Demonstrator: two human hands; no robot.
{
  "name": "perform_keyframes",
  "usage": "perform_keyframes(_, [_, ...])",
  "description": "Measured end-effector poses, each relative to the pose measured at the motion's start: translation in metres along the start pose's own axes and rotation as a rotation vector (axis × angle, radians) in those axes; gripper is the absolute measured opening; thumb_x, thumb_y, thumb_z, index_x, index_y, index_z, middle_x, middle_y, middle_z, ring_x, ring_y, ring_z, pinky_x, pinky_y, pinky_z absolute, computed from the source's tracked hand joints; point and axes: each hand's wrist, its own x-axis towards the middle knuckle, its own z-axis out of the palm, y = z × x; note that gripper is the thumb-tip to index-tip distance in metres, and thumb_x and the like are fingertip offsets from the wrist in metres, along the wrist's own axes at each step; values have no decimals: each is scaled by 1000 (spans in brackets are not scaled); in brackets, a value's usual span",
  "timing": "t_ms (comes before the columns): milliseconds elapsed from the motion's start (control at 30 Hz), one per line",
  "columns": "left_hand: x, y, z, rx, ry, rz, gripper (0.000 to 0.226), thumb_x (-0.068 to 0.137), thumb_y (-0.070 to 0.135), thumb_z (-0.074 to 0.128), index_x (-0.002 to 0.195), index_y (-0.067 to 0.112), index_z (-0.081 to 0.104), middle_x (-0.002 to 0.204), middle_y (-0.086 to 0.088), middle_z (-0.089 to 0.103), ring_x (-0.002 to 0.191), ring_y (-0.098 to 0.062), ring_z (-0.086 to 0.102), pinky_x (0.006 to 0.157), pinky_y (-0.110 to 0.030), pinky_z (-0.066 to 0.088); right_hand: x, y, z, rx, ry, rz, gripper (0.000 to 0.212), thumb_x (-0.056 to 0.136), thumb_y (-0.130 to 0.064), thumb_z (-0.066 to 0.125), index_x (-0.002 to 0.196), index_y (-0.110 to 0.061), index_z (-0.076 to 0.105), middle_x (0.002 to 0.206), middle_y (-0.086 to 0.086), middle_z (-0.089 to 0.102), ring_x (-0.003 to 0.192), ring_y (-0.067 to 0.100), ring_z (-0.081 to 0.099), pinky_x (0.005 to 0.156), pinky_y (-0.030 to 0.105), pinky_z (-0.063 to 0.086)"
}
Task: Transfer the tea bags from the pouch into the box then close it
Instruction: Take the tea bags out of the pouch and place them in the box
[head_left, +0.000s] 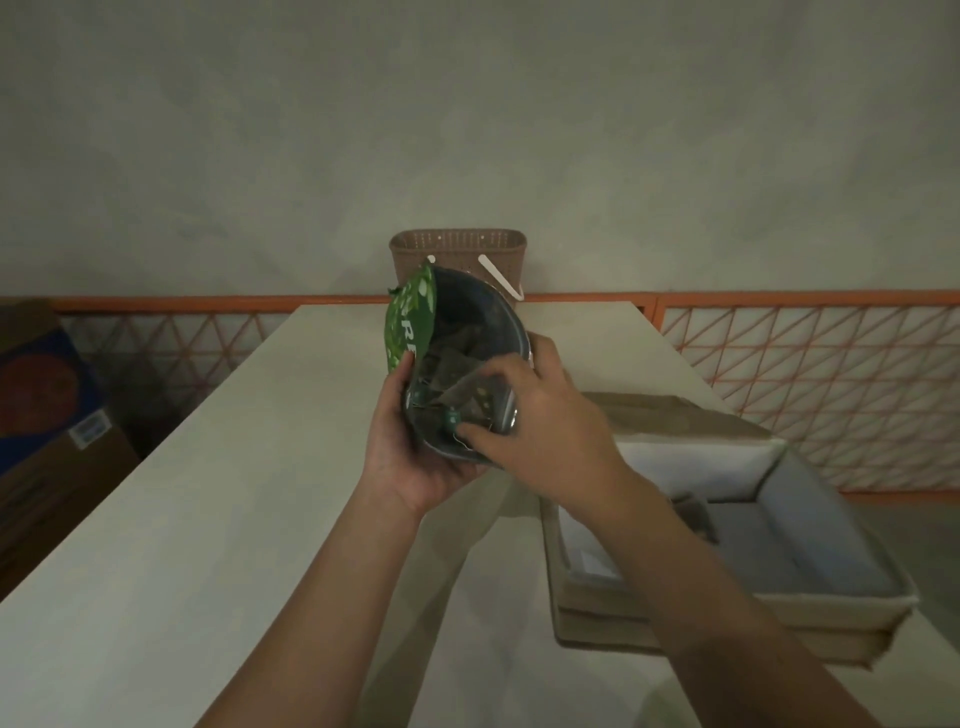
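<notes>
I am holding the pouch (457, 332) up over the surface (208, 493) with my left hand (410, 452), its fingers curled round the lower part so the mouth is gaping toward me. My right hand (540, 421) is reaching into that mouth, and its fingers (475, 434) are pinching what looks like a tea bag (465, 397) near the opening; more tea bags are lying deeper inside, though the dim light is keeping me from counting them. The box (769, 608) is sitting open on the surface to my right, near my right forearm, with its lid (675, 421) folded back behind it. Something dark and small is lying inside, possibly a bag already moved over, but I cannot tell. I am judging the transfer as early: most bags are left in the pouch, and the closing is not yet begun. A brown basket (457, 260) is standing behind the pouch.
</notes>
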Motion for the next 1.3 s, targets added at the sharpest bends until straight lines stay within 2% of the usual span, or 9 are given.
perform_keyframes(100, [2, -1, 1, 17, -16, -14, 67, 94, 65, 45, 94, 11, 84, 106, -16, 77, 83, -32, 77, 68, -41, 63, -1, -4, 2, -140, -22, 62, 50, 81, -49, 70, 125, -31, 55, 132, 0, 39, 118, 19, 47, 86, 34, 52])
perform_keyframes(267, [2, -7, 7, 12, 23, -40, 64, 91, 66, 49, 101, 13, 83, 113, -16, 75, 88, -32, 75, 78, -39, 60, -3, -6, -1, -161, 58, 14, 15, 89, -34, 63, 99, -27, 72, 117, 2, 50, 109, 18, 49, 75, 32, 55])
perform_keyframes(467, [-2, -15, 23, 27, 15, -49, 67, 91, 66, 49, 102, 9, 82, 107, -18, 76, 83, -33, 76, 79, -37, 57, -6, 10, -14, 224, 200, 73, 3, 91, -22, 65, 88, -20, 66, 97, -4, 53, 94, 14, 55, 81, 29, 49])
perform_keyframes(633, [-3, -20, 32, 63, 28, -57, 68, 90, 69, 50, 129, 17, 71, 124, -16, 72, 97, -33, 71, 81, -39, 58, -20, 12, -38, 567, 370, 179, 7, 93, -24, 64, 89, -24, 59, 101, -16, 61, 95, 1, 61, 74, 12, 48])
perform_keyframes(800, [2, -29, 28, 103, -22, -90, 69, 87, 66, 56, 137, 20, 66, 140, -13, 64, 108, -33, 65, 93, -44, 51, -32, 28, -59, 896, 444, 244, 12, 94, -10, 61, 90, -15, 51, 99, 17, 65, 83, 31, 69, 66, 34, 60])
perform_keyframes(933, [14, -30, 26, 90, -69, -109, 64, 90, 64, 55, 136, 21, 66, 129, -11, 68, 102, -31, 68, 86, -42, 56, -38, 52, -60, 710, 436, 329, 18, 88, -9, 67, 89, -21, 53, 93, 13, 63, 81, 33, 64, 64, 33, 55])
perform_keyframes(1033, [21, -29, 22, 53, -106, -138, 59, 91, 63, 54, 127, 19, 71, 125, -11, 69, 102, -30, 69, 87, -41, 56, -42, 67, -53, 522, 199, 409, 14, 86, -7, 69, 85, -18, 60, 83, 7, 67, 65, 7, 63, 52, 11, 44])
perform_keyframes(1100, [23, -27, 21, 33, -132, -134, 59, 93, 63, 52, 122, 18, 74, 122, -11, 71, 99, -30, 70, 85, -40, 59, -44, 71, -45, 507, 67, 451, 8, 88, -12, 69, 85, -17, 64, 84, 4, 68, 59, 2, 63, 51, 10, 43])
perform_keyframes(1300, [33, -23, 20, 84, -187, -92, 71, 94, 65, 50, 150, 21, 52, 141, -9, 59, 113, -28, 63, 93, -42, 53, -48, 61, -35, 452, 231, 391, 13, 83, -27, 71, 93, -28, 63, 108, -10, 54, 98, 8, 58, 78, 15, 47])
